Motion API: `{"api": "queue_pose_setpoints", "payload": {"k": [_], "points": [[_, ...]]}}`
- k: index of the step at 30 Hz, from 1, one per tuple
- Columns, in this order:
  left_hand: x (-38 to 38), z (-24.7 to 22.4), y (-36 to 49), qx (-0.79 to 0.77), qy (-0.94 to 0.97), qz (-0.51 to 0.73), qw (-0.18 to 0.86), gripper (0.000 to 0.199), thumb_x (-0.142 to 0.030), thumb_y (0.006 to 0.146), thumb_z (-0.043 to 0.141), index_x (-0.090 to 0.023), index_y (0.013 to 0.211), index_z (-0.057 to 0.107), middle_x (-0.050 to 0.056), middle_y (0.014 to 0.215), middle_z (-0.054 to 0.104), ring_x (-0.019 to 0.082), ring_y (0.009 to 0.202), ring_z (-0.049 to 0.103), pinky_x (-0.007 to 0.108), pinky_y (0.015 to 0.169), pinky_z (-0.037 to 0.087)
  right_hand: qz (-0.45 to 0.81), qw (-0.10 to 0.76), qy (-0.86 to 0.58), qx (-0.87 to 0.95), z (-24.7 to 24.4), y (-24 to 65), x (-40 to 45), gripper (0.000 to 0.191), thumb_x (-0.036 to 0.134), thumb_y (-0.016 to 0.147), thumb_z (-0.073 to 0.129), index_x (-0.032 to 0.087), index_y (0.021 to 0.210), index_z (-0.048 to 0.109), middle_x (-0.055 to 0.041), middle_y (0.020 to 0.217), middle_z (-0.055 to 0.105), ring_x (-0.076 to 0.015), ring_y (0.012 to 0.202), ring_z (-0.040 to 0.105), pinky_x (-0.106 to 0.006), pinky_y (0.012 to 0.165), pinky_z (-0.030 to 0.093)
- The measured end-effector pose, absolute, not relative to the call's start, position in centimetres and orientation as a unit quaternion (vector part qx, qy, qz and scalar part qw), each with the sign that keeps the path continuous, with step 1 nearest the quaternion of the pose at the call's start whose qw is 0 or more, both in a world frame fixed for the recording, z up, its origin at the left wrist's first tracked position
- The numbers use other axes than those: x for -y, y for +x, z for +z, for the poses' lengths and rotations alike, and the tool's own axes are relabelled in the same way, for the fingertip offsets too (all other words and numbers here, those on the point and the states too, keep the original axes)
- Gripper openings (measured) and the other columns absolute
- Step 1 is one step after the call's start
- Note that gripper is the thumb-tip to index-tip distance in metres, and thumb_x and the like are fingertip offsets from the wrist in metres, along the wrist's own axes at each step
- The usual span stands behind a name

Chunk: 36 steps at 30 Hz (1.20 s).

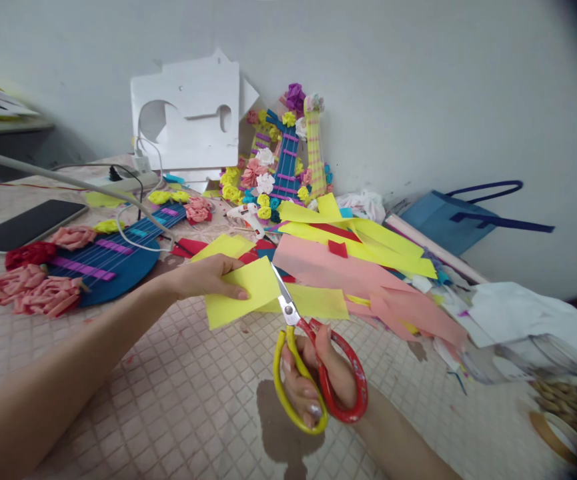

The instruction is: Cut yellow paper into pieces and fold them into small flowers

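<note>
My left hand [215,277] pinches a yellow paper piece [243,293] between thumb and fingers, over the middle of the table. In my right hand [335,373] is a pair of scissors [288,310] with one red and one yellow handle. Their blades point up and away from me, close together at the right edge of the yellow piece. Whether the blades touch the paper I cannot tell. Another yellow strip [318,301] lies just behind the scissors, beside a wide pink sheet [328,257].
A blue paper guitar [138,260] with paper flowers lies at left, near a black phone-like slab [25,225]. Behind are a glue gun [247,217], decorated guitars [285,160] and white board cut-outs [188,147]. A blue bag [445,220] and tape roll [553,437] are right.
</note>
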<state>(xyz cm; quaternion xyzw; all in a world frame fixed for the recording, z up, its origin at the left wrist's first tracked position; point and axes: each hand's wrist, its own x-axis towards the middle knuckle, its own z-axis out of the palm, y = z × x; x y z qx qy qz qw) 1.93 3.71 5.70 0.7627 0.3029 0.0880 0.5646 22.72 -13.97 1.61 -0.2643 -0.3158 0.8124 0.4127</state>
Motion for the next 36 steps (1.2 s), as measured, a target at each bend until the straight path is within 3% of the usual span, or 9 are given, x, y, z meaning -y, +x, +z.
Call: {"api": "queue_pose_setpoints", "payload": {"k": [6,13,20,30,36], "points": [[-3.2,5.95,2.28,-0.297,0.765,0.074,0.567,0.037,-0.043,0.066,0.075,-0.015,0.089,0.066,0.003,0.079,0.07,0.015,0.063,0.063,0.018,0.049,0.045,0.818,0.409,-0.25,0.318,2.13,22.66,14.02,0.069,0.08,0.078,0.028,0.015,0.086,0.052,0.0037,0.054,0.049,-0.0099,0.041,0.048,-0.023,0.042,0.044],[-3.1,5.57,2.54,-0.278,0.764,0.056,0.579,0.04,-0.045,0.067,0.073,-0.016,0.094,0.068,0.004,0.086,0.071,0.018,0.07,0.065,0.02,0.055,0.048,0.815,0.409,-0.263,0.316,2.09,22.74,13.91,0.07,0.081,0.075,0.03,0.016,0.085,0.053,0.0033,0.054,0.047,-0.0099,0.041,0.044,-0.025,0.042,0.045],[-3.39,5.82,2.34,-0.282,0.787,0.051,0.547,0.037,-0.047,0.068,0.072,-0.018,0.091,0.069,0.003,0.081,0.071,0.017,0.066,0.064,0.02,0.053,0.045,0.799,0.425,-0.273,0.326,1.65,22.6,13.83,0.066,0.08,0.076,0.033,0.017,0.081,0.052,0.0065,0.048,0.043,-0.007,0.033,0.036,-0.02,0.035,0.04],[-2.75,5.89,2.61,-0.252,0.775,0.031,0.579,0.041,-0.044,0.069,0.072,-0.017,0.1,0.067,0.004,0.089,0.07,0.018,0.073,0.064,0.02,0.057,0.046,0.814,0.421,-0.25,0.313,1.75,22.64,13.82,0.067,0.078,0.08,0.03,0.015,0.084,0.054,0.0039,0.051,0.045,-0.0092,0.039,0.043,-0.021,0.038,0.041],[-2.78,5.95,2.66,-0.25,0.772,0.03,0.584,0.037,-0.042,0.069,0.073,-0.016,0.095,0.067,0.004,0.086,0.07,0.017,0.071,0.063,0.019,0.055,0.045,0.796,0.426,-0.274,0.331,1.72,22.61,13.71,0.065,0.078,0.078,0.033,0.017,0.081,0.051,0.0071,0.046,0.041,-0.0058,0.032,0.034,-0.018,0.032,0.037]]}}
